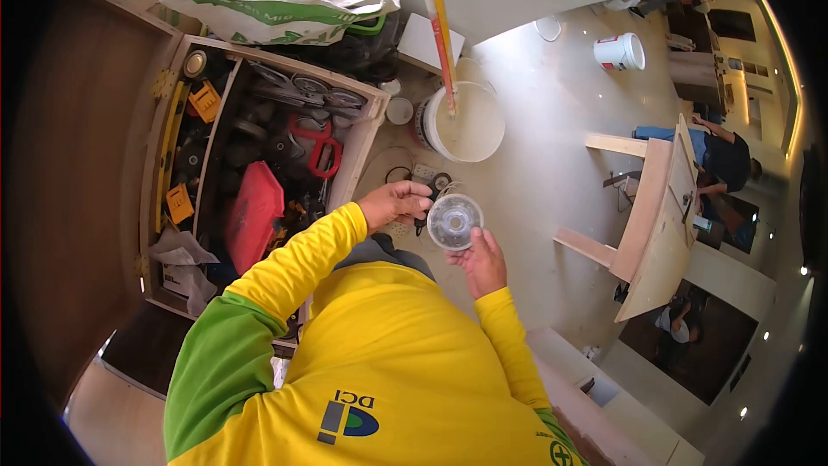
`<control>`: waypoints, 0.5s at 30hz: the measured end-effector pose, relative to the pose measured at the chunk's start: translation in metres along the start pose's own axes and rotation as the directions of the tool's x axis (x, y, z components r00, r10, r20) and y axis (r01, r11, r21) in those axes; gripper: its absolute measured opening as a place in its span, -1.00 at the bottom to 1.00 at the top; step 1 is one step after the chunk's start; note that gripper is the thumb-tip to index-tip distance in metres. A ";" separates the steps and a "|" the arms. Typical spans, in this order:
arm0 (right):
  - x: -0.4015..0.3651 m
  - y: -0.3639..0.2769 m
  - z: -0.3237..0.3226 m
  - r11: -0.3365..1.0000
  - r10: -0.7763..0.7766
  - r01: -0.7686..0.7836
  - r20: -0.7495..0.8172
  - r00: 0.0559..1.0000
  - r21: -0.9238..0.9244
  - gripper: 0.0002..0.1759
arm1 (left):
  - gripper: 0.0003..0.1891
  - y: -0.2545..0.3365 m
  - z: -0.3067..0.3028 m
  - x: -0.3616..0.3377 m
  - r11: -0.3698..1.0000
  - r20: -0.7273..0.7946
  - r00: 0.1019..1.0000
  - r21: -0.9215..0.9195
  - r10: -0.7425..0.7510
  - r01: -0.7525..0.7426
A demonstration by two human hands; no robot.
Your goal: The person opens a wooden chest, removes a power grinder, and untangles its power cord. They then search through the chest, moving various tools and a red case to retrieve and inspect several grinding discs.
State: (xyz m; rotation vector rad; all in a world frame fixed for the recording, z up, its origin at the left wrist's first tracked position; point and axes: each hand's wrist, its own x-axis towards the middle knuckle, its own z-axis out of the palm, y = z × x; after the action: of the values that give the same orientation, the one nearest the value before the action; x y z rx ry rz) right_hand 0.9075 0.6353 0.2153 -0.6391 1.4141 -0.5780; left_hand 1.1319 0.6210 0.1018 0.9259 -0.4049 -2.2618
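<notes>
A clear round plastic piece with concentric rings is held in front of the body. My right hand grips its lower right edge between thumb and fingers. On its left side, my left hand has its thumb and fingers pinched together close to the rim; whether anything small is between them cannot be made out. Behind the hands, a dark cable and a small black round item lie on the floor.
An open wooden toolbox with a red case stands at left. Beyond the hands is a white bucket with poles in it. A wooden table and a co-worker are at right. A white sack lies at top.
</notes>
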 end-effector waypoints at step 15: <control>-0.015 0.029 -0.048 0.984 0.157 -0.173 -0.260 0.953 -0.041 -0.62 | -0.53 0.041 -0.357 0.049 0.740 -0.994 0.070 0.011 0.079 -0.672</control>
State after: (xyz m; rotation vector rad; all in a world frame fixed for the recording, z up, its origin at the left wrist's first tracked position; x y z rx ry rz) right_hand 0.8577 0.6633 0.2026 -0.5019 1.7166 -0.4965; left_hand 1.3778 0.5446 -0.1534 1.5166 0.4700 -0.7399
